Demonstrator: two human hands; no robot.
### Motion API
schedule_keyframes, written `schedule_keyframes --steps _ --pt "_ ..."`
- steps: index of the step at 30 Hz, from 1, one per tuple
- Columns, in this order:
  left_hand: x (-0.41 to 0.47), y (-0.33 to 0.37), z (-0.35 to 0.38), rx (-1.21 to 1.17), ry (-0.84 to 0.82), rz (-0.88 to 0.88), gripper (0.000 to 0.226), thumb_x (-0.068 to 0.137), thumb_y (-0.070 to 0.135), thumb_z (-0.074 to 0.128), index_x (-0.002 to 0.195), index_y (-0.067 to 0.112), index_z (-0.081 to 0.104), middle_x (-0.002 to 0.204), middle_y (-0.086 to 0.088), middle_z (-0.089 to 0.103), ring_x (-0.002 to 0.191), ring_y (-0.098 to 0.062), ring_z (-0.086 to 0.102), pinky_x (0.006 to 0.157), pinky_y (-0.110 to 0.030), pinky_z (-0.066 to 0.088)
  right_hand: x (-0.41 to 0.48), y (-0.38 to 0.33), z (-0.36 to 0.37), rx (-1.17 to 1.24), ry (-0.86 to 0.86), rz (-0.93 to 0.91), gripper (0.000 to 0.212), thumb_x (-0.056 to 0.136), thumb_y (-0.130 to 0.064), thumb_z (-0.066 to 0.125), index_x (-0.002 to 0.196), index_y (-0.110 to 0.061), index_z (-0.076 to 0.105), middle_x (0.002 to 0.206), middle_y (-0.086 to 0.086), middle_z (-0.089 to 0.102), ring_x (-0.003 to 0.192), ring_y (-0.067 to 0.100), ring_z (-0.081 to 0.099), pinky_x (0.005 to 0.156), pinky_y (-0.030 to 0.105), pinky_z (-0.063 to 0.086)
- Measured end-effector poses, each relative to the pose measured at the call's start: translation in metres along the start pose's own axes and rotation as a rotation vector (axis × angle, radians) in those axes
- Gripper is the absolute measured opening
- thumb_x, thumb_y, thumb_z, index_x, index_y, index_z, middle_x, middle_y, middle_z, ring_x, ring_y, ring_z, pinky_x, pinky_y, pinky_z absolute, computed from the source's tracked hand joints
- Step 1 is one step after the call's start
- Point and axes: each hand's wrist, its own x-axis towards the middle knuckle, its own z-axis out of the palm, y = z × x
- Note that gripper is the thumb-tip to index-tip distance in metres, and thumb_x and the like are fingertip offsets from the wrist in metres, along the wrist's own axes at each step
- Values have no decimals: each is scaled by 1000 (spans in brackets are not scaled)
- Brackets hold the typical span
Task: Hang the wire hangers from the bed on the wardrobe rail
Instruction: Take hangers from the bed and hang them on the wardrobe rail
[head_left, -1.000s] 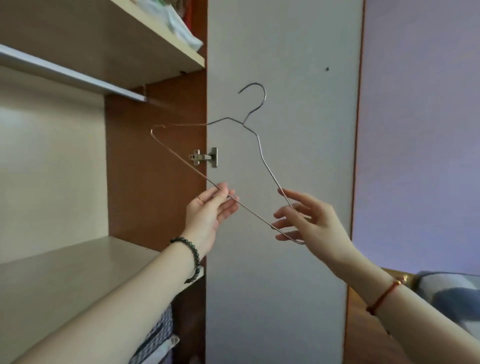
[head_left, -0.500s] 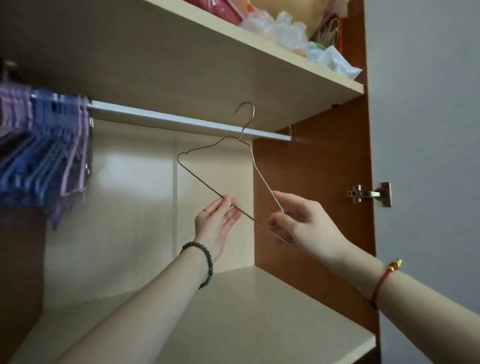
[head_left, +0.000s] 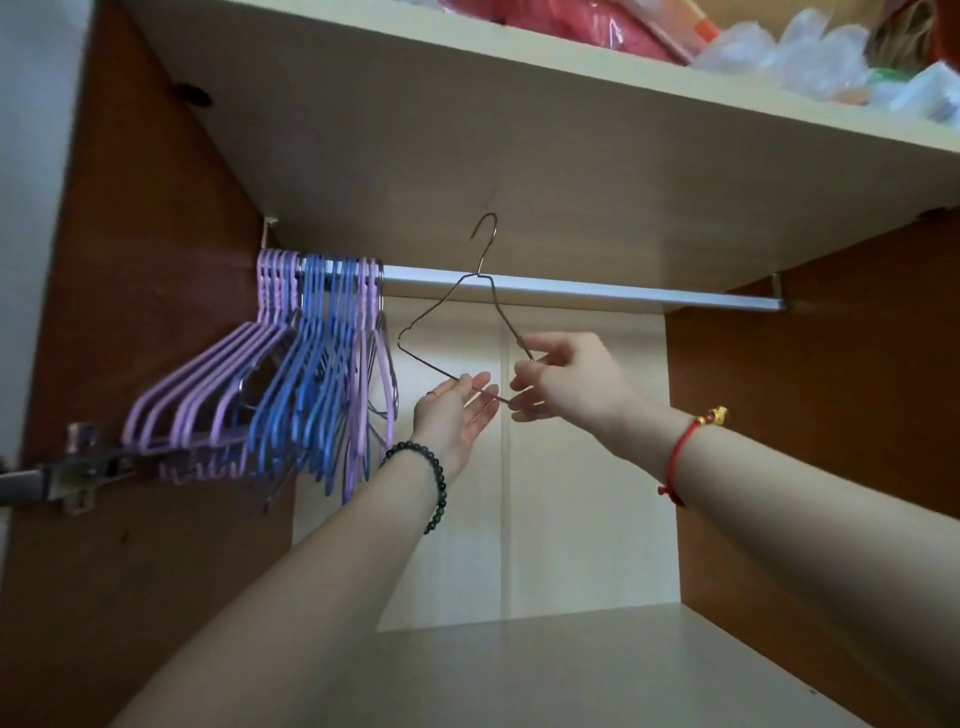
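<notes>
While its hook stands above the rail (head_left: 597, 293), I hold the wire hanger (head_left: 482, 260).
My right hand (head_left: 571, 382) pinches a corner; my left hand (head_left: 457, 410) touches it, fingers straight.

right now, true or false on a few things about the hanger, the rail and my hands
1. The hanger is hooked on the rail. False: its hook is free, above the rail.
2. The right hand pinches the hanger's corner. True.
3. Purple and blue hangers hang at the rail's left end. True.
4. The left hand touches the bottom wire with straight fingers. True.
5. The left wrist wears something red. False: dark beads; the red cord is on the right wrist.
</notes>
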Motion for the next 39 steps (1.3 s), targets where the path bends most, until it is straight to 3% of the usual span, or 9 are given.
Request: schedule_keyframes --steps 2,6,11,14,17,20,23,32,39 --pt "9 4 -4 -27 15 2 13 99 9 35 96 5 46 85 -2 58 73 -13 56 67 -24 49 15 -6 11 -24 -4 7 41 90 -1 45 131 0 44 75 12 54 57 26 54 60 30 57" --pt "22 2 -16 -128 43 -11 23 100 11 30 84 6 45 83 -2 54 73 -15 55 65 -25 46 37 -12 32 -122 -7 34 36 89 -10 50 123 -2 52 98 18 58 71 34 63 81 42 56" --pt "28 -8 -36 -178 110 -51 28 100 9 30 76 7 45 79 -2 52 70 -12 52 85 -29 45 39 -5 48 -61 -83 67 29 92 -15 48 117 -3 57 84 11 55 70 32 58 81 41 56" --pt "22 -15 -43 -164 112 -68 28 97 6 33 73 7 48 80 -3 53 70 -13 52 70 -25 46 31 3 48 6 -121 93 26 93 -18 44 114 -11 58 72 7 51 70 29 56 77 40 54" --pt "13 -21 -44 -143 126 -99 23 96 9 39 77 9 52 82 -3 56 71 -15 53 64 -25 45 21 12 40 8 -148 113 18 94 -21 41 103 -14 56 75 7 52 67 24 54 65 30 52" --pt "-2 -33 -34 -96 111 -135 15 95 13 43 93 10 57 82 -2 56 72 -15 52 65 -26 46 8 22 20 -34 -140 142 26 95 -23 41 114 -13 55 86 10 56 78 24 56 67 28 52" --pt "-23 -50 -11 -29 26 -177 18 94 15 44 106 12 57 79 -1 54 67 -16 50 65 -26 47 -10 30 -13 -61 -86 143 28 95 -22 41 117 -10 55 93 12 57 82 23 58 67 28 51" --pt "-104 -131 95 169 -379 -276 14 92 17 50 96 16 63 72 -1 55 52 -11 52 52 -22 49 -119 29 -168 -345 246 256 28 96 -21 42 119 -11 55 100 13 65 91 27 66 69 29 56" --pt "-218 -188 192 213 -755 -341 22 96 12 42 94 18 63 73 0 59 59 -11 55 60 -23 50 -246 0 -280 -401 509 374 22 96 -18 42 110 -15 58 82 5 61 73 21 60 70 34 55"
